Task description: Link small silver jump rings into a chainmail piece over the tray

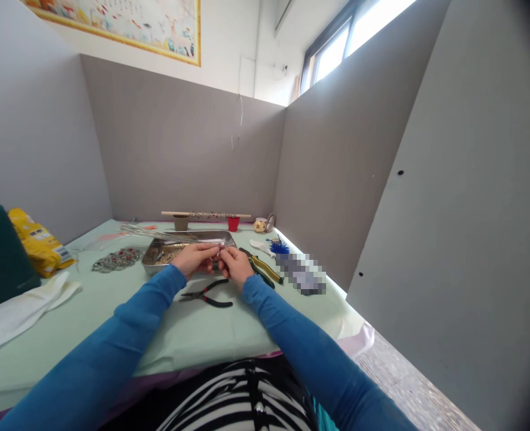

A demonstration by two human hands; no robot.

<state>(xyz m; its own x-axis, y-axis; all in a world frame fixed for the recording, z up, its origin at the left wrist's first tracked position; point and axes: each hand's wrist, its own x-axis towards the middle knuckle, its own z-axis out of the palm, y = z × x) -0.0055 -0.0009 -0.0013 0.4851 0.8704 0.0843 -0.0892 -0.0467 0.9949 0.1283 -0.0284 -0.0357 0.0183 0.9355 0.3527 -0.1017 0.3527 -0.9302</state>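
Observation:
My left hand (pixel 194 260) and my right hand (pixel 237 267) meet over the front edge of a metal tray (pixel 151 265). Fingers and thumbs of both are pinched together on a small shiny piece (pixel 215 257), mostly covered by the fingertips; its exact kind is too small to tell. Gold-coloured bits (pixel 170 254) lie in the tray. Just below my hands, pliers with black and red handles (pixel 206 294) rest with their handles apart. Yellow-and-green-handled pliers (pixel 265 270) lie right of my right hand.
Beaded chains (pixel 118 260) are heaped left of the tray. Behind it, a wooden stick (pixel 175 214) wound with beads spans a brown cup (pixel 181 223) and a red cup (pixel 233 224). A blue tufted thing (pixel 279 246) lies right; a yellow bag (pixel 38 239) stands left. Grey partitions (pixel 188 143) enclose the table.

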